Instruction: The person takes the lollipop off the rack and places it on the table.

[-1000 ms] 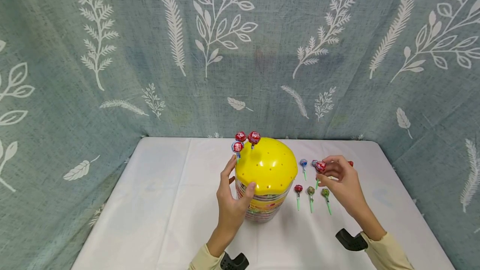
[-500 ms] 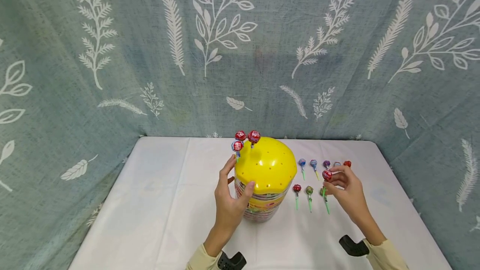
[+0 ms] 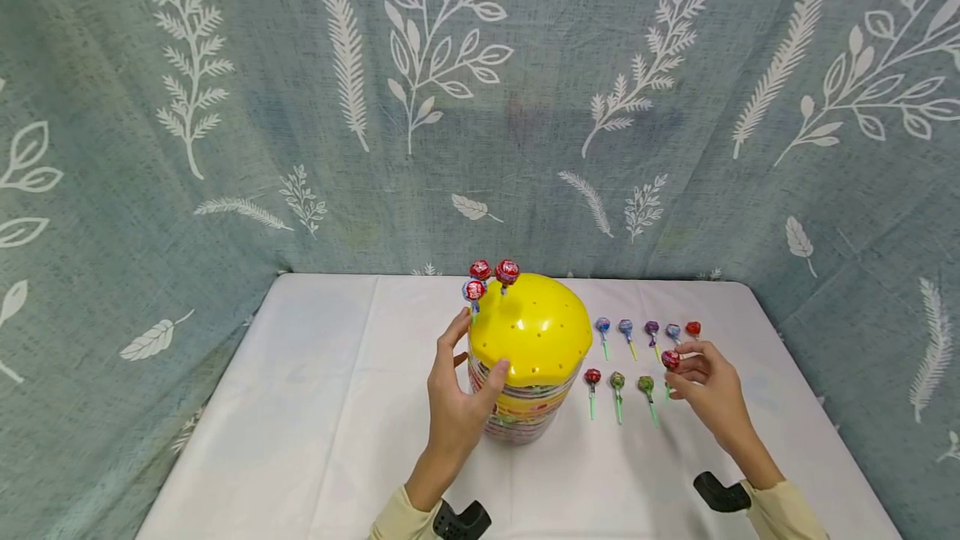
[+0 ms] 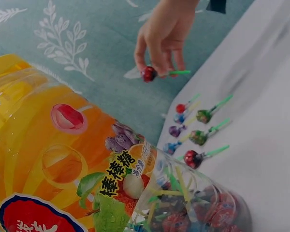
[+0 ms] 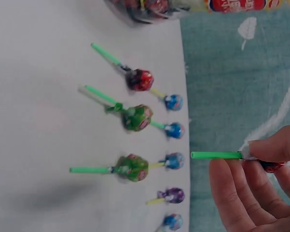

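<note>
A clear plastic jar [image 3: 517, 423] with a dotted yellow lid [image 3: 536, 332] stands on the table, lollipops visible inside it in the left wrist view. My left hand [image 3: 457, 407] grips its left side, thumb in front. Three red-wrapped lollipops [image 3: 507, 273] stick up from the lid's left edge. Above the table, my right hand [image 3: 712, 390] pinches a red-wrapped lollipop [image 3: 671, 359] with a green stick [image 5: 215, 155] between thumb and fingers. Just left of it lies a front row of three lollipops: one red [image 3: 592, 376] and two green [image 3: 646, 385].
Behind the front row lies a back row of several lollipops, including blue [image 3: 603, 325], purple [image 3: 651, 328] and orange-red [image 3: 693, 328] ones. A white cloth [image 3: 300, 407] covers the table. Grey-green leaf-patterned fabric [image 3: 315, 107] hangs along its back and sides.
My right hand has carried the pinched lollipop rightward and toward me, from over the back row to the right end of the front row. The left hand stays on the jar.
</note>
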Motion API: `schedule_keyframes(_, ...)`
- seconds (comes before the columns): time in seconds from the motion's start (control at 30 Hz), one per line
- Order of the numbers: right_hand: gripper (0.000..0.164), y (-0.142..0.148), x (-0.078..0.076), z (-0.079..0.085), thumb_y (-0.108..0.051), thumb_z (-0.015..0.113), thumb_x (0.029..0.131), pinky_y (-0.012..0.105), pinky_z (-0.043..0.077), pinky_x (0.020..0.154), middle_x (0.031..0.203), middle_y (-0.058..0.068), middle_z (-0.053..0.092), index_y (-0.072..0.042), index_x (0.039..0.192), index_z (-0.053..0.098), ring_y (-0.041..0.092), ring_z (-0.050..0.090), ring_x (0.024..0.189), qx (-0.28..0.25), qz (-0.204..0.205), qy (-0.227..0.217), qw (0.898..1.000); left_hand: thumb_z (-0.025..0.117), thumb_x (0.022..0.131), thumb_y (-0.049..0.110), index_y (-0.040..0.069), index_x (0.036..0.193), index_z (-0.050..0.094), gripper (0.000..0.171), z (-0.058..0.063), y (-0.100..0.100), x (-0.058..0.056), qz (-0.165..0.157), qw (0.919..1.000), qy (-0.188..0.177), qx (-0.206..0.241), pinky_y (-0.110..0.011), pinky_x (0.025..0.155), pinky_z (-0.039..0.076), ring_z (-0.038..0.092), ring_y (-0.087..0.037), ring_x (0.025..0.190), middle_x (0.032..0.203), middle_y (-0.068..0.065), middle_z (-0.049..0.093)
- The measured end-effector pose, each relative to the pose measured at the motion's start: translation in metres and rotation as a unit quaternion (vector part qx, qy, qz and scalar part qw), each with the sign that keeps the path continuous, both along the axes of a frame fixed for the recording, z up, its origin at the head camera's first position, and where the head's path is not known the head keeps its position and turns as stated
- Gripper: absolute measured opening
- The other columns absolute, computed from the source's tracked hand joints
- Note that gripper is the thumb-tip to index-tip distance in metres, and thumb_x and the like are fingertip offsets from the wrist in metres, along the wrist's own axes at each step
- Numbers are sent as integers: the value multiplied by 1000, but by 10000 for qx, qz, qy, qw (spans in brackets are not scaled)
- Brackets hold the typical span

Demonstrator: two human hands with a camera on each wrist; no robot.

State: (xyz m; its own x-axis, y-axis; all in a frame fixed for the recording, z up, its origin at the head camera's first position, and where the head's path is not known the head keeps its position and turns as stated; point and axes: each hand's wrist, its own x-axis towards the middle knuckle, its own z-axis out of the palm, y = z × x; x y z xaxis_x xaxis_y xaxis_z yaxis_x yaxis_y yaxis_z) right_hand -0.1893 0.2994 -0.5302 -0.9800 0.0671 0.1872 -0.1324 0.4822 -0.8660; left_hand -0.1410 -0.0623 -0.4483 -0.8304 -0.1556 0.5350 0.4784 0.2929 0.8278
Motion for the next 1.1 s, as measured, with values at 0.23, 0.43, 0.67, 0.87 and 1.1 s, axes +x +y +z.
schedule_keyframes(0.23, 47, 38, -28, -73, -21, 74, 81, 32, 55, 52, 88, 12, 61, -18, 120, 48, 21, 67, 69, 92, -453, -366, 9983, 66, 83, 30, 22, 138, 40, 61, 1, 0, -1, -8, 10000, -12, 8, -51, 87, 43, 41, -19, 129, 145, 4, 40)
schedule_keyframes(0.43, 44, 30, -20, -52, -15, 71, 83, 26, 51, 45, 87, 12, 60, -12, 119, 46, 18, 65, 65, 539, -550, -632, 9950, 68, 82, 25, 12, 136, 42, 61, 11, 1, 0, 24, 9998, -189, 59, -56, 88, 41, 41, -22, 129, 144, -2, 42)
schedule_keyframes(0.67, 40, 8, 3, 0, -4, 69, 78, 42, 52, 47, 79, 13, 58, 1, 112, 47, 18, 59, 57, 704, -415, -971, 9919, 67, 81, 16, -1, 131, 43, 59, 44, 4, 14, -87, 9992, -313, 246, -60, 88, 40, 42, -28, 127, 142, -11, 44)
schedule_keyframes(0.87, 38, 5, 8, 3, -1, 64, 77, 35, 51, 48, 79, 14, 60, 3, 112, 48, 19, 57, 56, 1170, -549, -1364, 9822, 67, 81, 16, 0, 132, 42, 58, 42, 4, 15, -226, 9984, -394, 350, -60, 91, 38, 39, -27, 130, 145, -10, 41)
schedule_keyframes(1.1, 36, 5, 5, -3, 1, 64, 76, 30, 46, 47, 77, 12, 59, 5, 109, 50, 17, 53, 55, 1479, -390, -1486, 9770, 67, 81, 14, -1, 132, 41, 59, 40, 4, 15, -258, 9984, -323, 381, -60, 91, 38, 39, -28, 130, 145, -11, 40)
